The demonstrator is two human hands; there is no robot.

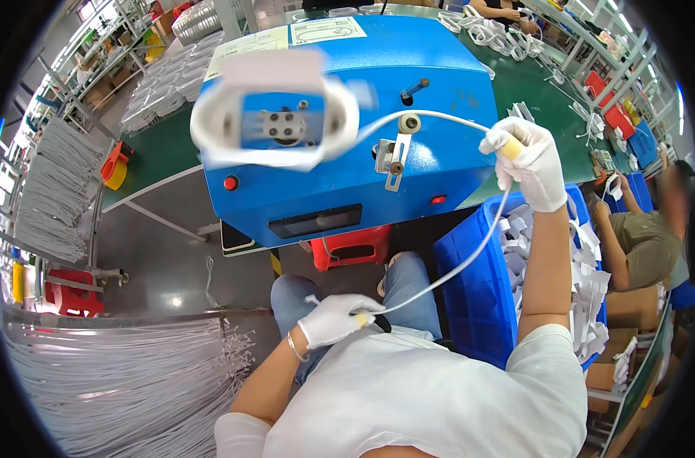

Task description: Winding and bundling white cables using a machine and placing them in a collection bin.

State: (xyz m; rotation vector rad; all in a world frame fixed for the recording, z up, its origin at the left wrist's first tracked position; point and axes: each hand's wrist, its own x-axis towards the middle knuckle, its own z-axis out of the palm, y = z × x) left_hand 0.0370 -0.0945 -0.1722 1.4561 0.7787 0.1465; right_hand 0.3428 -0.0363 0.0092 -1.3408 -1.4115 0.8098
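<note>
Both my hands wear white gloves with yellowish patches at the fingertips. My right hand [532, 162], raised at the right of a blue winding machine [347, 200], is closed around a white cable [462, 266]. From there the cable passes over a small guide roller [410, 123] to a white cable coil [275, 159] on the winding head, smeared by motion. Below that hand the cable sags toward my lap. There my left hand [338, 320] pinches it, and a short white piece shows beyond the glove.
A blue bin [470, 298] of white pieces stands at my right. Long white cables [118, 374] hang at lower left. Finished-looking coils [500, 37] lie on the green table [160, 169]. An orange tape dispenser [115, 164] sits left. A person [645, 237] works at far right.
</note>
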